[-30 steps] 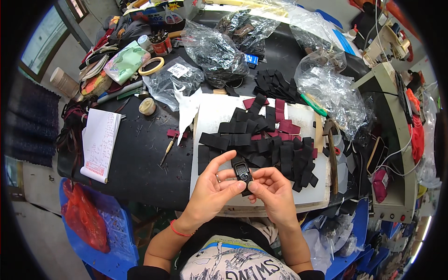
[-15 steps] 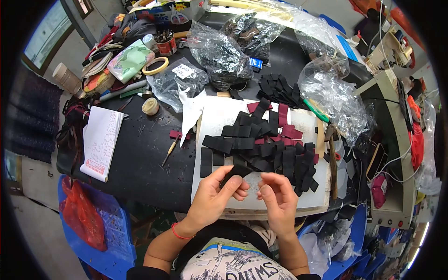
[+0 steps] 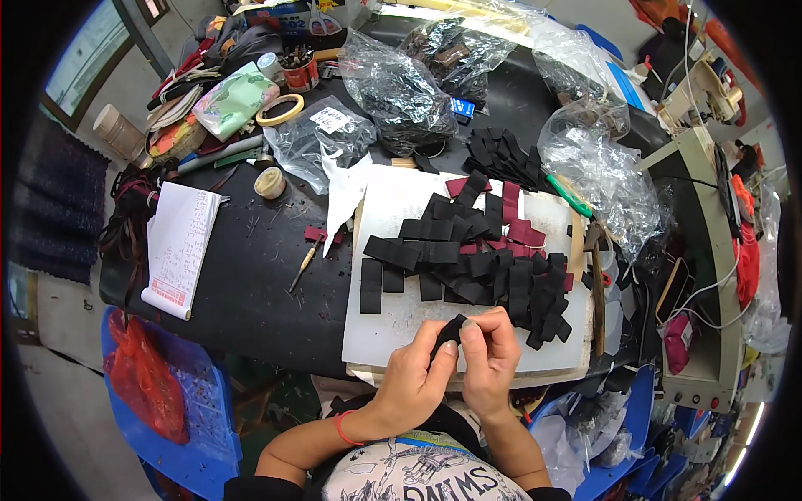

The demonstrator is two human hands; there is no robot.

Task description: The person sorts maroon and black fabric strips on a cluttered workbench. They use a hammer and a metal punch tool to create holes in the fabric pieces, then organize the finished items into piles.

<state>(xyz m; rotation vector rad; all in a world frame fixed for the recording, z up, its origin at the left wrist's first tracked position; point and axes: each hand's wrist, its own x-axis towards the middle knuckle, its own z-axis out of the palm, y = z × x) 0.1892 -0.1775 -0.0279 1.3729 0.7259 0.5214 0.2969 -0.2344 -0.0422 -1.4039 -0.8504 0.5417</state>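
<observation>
A short black fabric strip (image 3: 449, 332) is pinched between the fingers of my left hand (image 3: 411, 377), above the front edge of the white board. My right hand (image 3: 489, 357) meets it from the other side, thumb and fingers closed on the strip's end. The strip looks folded or bent, and my fingers hide much of it. Just beyond, a spread of black fabric strips (image 3: 439, 230) overlaps on the white board (image 3: 364, 334). Maroon strips (image 3: 525, 235) show among them.
Left of the board lie a thin wooden-handled tool (image 3: 305, 265) and an open notepad (image 3: 180, 250). A small round jar (image 3: 269, 183) stands behind them. Plastic bags (image 3: 393, 92) crowd the back. Scissors with green handles (image 3: 570, 196) lie at the board's right.
Both hands have come together and moved nearer to me, slightly right for the left one. My right hand, apart from the strip before, now grips its end.
</observation>
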